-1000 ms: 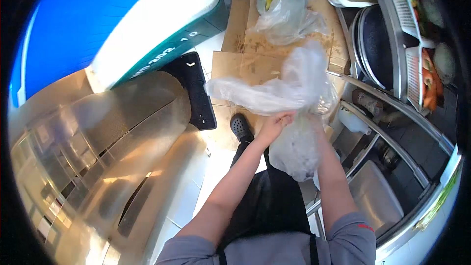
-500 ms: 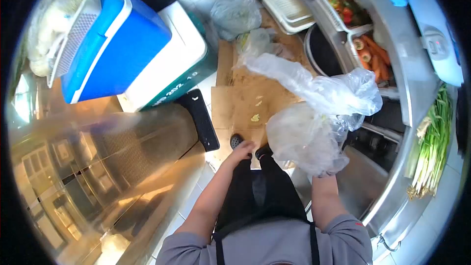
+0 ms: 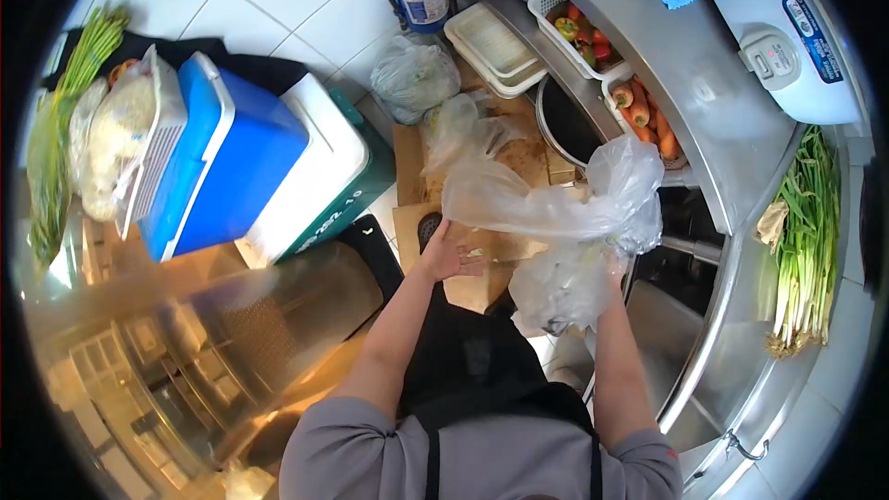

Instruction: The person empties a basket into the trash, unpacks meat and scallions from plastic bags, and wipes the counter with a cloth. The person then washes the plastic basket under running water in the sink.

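My right hand [image 3: 615, 270] is wrapped round the gathered part of a clear plastic bag [image 3: 560, 282], and its fingers are partly hidden by the film. The bag hangs bulging and its contents are too blurred by the plastic to make out. Its loose upper part [image 3: 537, 204] spreads out above, reaching left across the cardboard. At the left end of that film, my left hand [image 3: 448, 255] has its fingers spread and holds nothing. Flattened cardboard [image 3: 421, 213] lies on the floor under both hands.
More plastic bags [image 3: 417, 79] lie beyond the cardboard. To the left stand a blue cooler [image 3: 245, 157] and a green-and-white one [image 3: 324, 167]. Baskets of peppers [image 3: 583, 37] and carrots [image 3: 645, 116] sit at the right, near a steel counter [image 3: 690, 65] and green onions [image 3: 804, 250].
The view has turned toward the right and the counter. My left hand came off the bag and has since spread beside the loose plastic. The bag stays in my right hand.
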